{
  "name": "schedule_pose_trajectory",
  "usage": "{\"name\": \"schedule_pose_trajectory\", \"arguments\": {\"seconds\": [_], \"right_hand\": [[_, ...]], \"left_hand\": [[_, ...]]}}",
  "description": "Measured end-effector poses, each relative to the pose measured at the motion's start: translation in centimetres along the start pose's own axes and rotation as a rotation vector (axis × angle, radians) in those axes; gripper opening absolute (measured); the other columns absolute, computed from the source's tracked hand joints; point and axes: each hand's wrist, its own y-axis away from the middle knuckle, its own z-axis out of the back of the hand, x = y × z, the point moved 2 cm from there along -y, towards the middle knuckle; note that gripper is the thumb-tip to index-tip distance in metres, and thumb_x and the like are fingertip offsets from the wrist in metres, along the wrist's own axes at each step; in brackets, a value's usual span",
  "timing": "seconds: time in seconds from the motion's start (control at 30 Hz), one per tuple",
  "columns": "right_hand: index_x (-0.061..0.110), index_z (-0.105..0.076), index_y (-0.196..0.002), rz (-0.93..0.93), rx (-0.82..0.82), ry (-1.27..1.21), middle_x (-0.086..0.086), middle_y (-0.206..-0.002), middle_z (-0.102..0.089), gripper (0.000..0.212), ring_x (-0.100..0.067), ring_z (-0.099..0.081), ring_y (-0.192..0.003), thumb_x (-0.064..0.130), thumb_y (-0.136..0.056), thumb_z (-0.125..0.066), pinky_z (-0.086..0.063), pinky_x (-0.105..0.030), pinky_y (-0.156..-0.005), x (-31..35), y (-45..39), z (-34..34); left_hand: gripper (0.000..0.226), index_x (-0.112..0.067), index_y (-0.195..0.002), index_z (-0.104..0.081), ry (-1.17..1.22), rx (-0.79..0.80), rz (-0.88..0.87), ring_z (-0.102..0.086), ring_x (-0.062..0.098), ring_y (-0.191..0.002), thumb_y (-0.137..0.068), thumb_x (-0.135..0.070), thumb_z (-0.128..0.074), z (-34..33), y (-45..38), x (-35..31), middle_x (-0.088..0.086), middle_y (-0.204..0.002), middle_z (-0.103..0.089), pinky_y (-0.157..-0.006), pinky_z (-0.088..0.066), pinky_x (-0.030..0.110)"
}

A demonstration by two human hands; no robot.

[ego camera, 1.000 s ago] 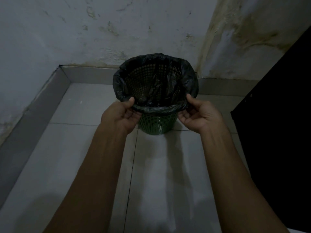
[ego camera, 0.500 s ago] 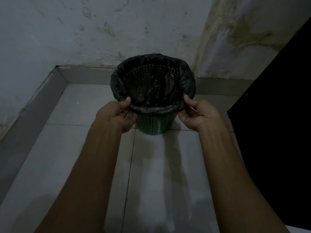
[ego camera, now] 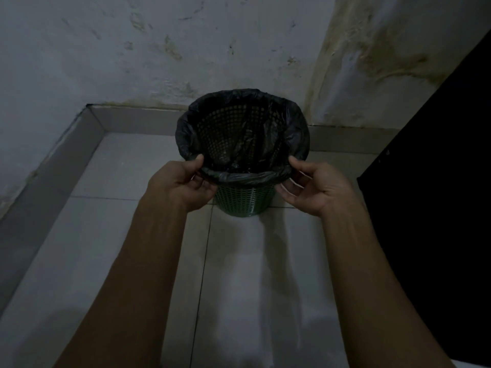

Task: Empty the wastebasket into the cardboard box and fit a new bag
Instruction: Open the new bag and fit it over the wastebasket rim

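Head view, the only one I get. Green mesh wastebasket (ego camera: 243, 201) stands upright on the tiled floor (ego camera: 119, 235), centre of frame, slightly above mid, close to the room corner. Black bag (ego camera: 300, 134) lines it, w/ the edge folded out over the rim all round; mesh holes show through the thin plastic inside. Can't tell if anything lies at the bottom, too dark.

Left hand (ego camera: 180, 184) sits at the lower-left part of the rim: thumb on top of the folded bag edge, fingers curled under it, so it pinches the bag there. Right hand (ego camera: 310, 189) mirrors it at the lower-right part of the rim: thumb tip on the bag edge, fingers bent beneath, nails visible; it pinches the bag edge too, though the grip looks looser. Both forearms run up from the bottom corners of frame.

Stained white wall (ego camera: 132, 49) fills the top, grey skirting along its base. Dark panel (ego camera: 438, 181) takes up the right edge, near the basket but apart from it.
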Motion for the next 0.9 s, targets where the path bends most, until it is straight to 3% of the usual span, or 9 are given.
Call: {"name": "schedule_pose_trajectory", "arguments": {"seconds": [0.13,0.2,0.3,0.37,0.43,0.53,0.73,0.9], "right_hand": [[0.017,-0.063,-0.094,0.117,-0.081,0.159,-0.006,-0.095,-0.065,0.031,-0.024,-0.064,-0.091,0.042,-0.077,-0.072,-0.055,-0.041,-0.084,0.8,0.0,0.8],[0.018,-0.066,-0.102,0.179,-0.144,0.181,-0.007,-0.101,-0.068,0.046,-0.025,-0.066,-0.093,0.051,-0.072,-0.073,-0.056,-0.039,-0.080,1.5,-0.1,1.0],[0.011,-0.068,-0.107,0.286,-0.271,0.184,-0.008,-0.101,-0.071,0.044,-0.021,-0.067,-0.084,0.042,-0.077,-0.074,-0.053,-0.025,-0.053,1.7,-0.9,1.0],[0.002,-0.065,-0.110,0.330,-0.330,0.133,-0.008,-0.096,-0.071,0.042,-0.018,-0.066,-0.076,0.032,-0.082,-0.073,-0.049,-0.020,-0.042,1.6,-1.6,1.0],[0.000,-0.066,-0.109,0.334,-0.334,0.075,-0.008,-0.093,-0.071,0.041,-0.019,-0.067,-0.076,0.030,-0.082,-0.074,-0.051,-0.021,-0.043,1.4,-2.3,1.1],[0.005,-0.070,-0.094,0.304,-0.256,-0.059,-0.010,-0.094,-0.074,0.029,-0.023,-0.071,-0.081,0.031,-0.081,-0.074,-0.057,-0.030,-0.056,1.3,-2.9,1.3],[0.005,-0.063,-0.081,0.150,-0.086,-0.332,-0.007,-0.062,-0.071,0.019,-0.018,-0.069,-0.055,0.017,-0.095,-0.056,-0.056,-0.026,-0.045,0.9,-2.4,1.5],[0.010,-0.066,-0.082,0.152,-0.159,-0.188,-0.002,-0.069,-0.068,0.014,-0.013,-0.065,-0.059,0.008,-0.093,-0.057,-0.054,-0.020,-0.052,0.9,-3.0,1.6]], "left_hand": [[0.009,0.000,-0.085,-0.060,-0.034,0.005,0.004,-0.061,0.025,-0.081,-0.091,-0.004,-0.057,0.1,-0.1,-0.2,0.009,-0.087,-0.062,-0.063,-0.048,0.038],[0.008,-0.001,-0.084,-0.059,-0.061,0.007,0.012,-0.061,0.025,-0.081,-0.091,-0.004,-0.057,0.2,0.0,-0.4,0.009,-0.087,-0.062,-0.062,-0.049,0.038],[0.011,-0.001,-0.080,-0.059,-0.103,0.018,0.021,-0.062,0.024,-0.082,-0.090,-0.004,-0.057,0.5,-0.1,-0.8,0.010,-0.088,-0.063,-0.064,-0.049,0.038],[0.010,-0.001,-0.080,-0.060,-0.123,0.023,0.027,-0.063,0.023,-0.083,-0.090,-0.004,-0.058,0.7,-0.3,-1.1,0.009,-0.089,-0.063,-0.066,-0.050,0.037],[0.010,-0.002,-0.080,-0.061,-0.134,0.029,0.027,-0.063,0.022,-0.081,-0.090,-0.004,-0.057,0.8,-0.4,-1.3,0.009,-0.086,-0.063,-0.066,-0.050,0.035],[0.011,-0.003,-0.080,-0.061,-0.132,0.034,0.024,-0.062,0.020,-0.078,-0.090,-0.006,-0.057,0.8,-0.6,-1.5,0.008,-0.082,-0.063,-0.065,-0.050,0.033],[0.010,-0.003,-0.081,-0.061,-0.125,0.056,0.025,-0.063,0.019,-0.078,-0.090,-0.006,-0.057,1.0,-0.9,-1.7,0.008,-0.084,-0.064,-0.061,-0.056,0.033],[0.006,-0.003,-0.084,-0.061,-0.129,0.073,0.025,-0.063,0.020,-0.082,-0.089,-0.005,-0.058,1.2,-1.1,-1.8,0.008,-0.088,-0.063,-0.068,-0.053,0.034]]}}
